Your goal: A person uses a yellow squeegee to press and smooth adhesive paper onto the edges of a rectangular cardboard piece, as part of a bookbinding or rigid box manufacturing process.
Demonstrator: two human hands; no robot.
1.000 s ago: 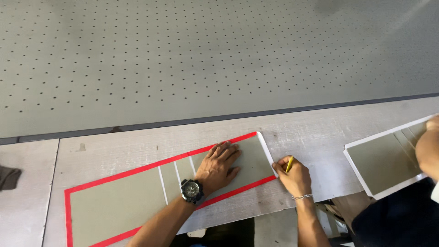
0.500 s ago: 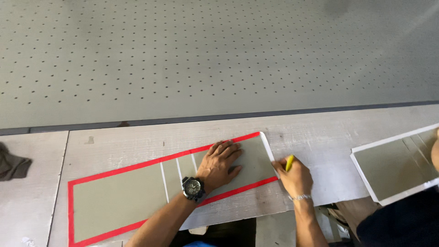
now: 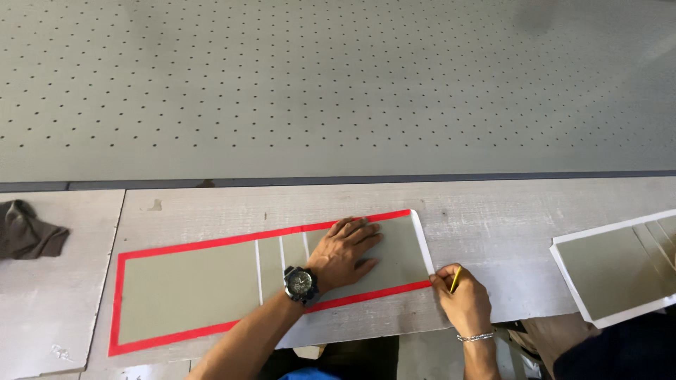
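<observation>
Head view, one moment

The left hand (image 3: 346, 251) lay flat, fingers spread, palm down on the grey sheet (image 3: 190, 285); it gripped nothing and only pressed. A dark wristwatch (image 3: 300, 283) sat on that wrist. The sheet stretched from under the left palm well away to the person's left, edged in red tape (image 3: 211, 243) on its long sides and far-left end, with a white strip (image 3: 422, 243) along the end nearest the right hand

The right hand (image 3: 461, 299) was closed around a thin yellow tool (image 3: 455, 279), pencil or blade could not be told, tip at the sheet's near corner just beside the white strip. A bead bracelet (image 3: 477, 337) hung on that wrist

Three thin white lines (image 3: 281, 257) crossed the sheet just left of the left hand

Handling, judged: the sheet looked thin, light and flat, likely card or board, stiff enough to lie true but prone to slide on the pale wooden bench (image 3: 493, 225), hence the flat palm. Best held by downward pressure mid-panel, or lifted by the taped edges; corners probably crease easily

Elsewhere: a second grey panel (image 3: 605, 271) with white edging well to the right of the right hand; a dark cloth (image 3: 28, 231) far left; a perforated grey table (image 3: 338, 77) beyond both hands
</observation>
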